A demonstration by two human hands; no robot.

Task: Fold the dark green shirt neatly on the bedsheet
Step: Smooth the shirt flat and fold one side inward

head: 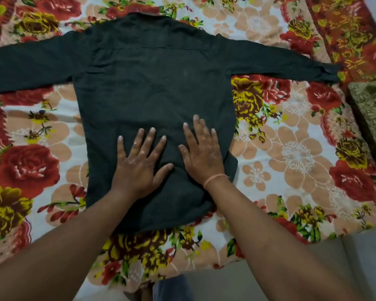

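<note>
On bedsheet (291, 148), shirt (152, 83) lies collar-away, seemingly face-down

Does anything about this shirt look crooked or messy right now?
Mostly tidy: the dark green shirt lies flat, sleeves spread, with the left hand and right hand pressing flat on it. One oddity: beside the right hand, a flap of fabric juts out past the shirt's side edge.

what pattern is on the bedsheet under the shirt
A floral print: red roses, yellow and peach flowers on white bedsheet, seen in the head view.
</note>
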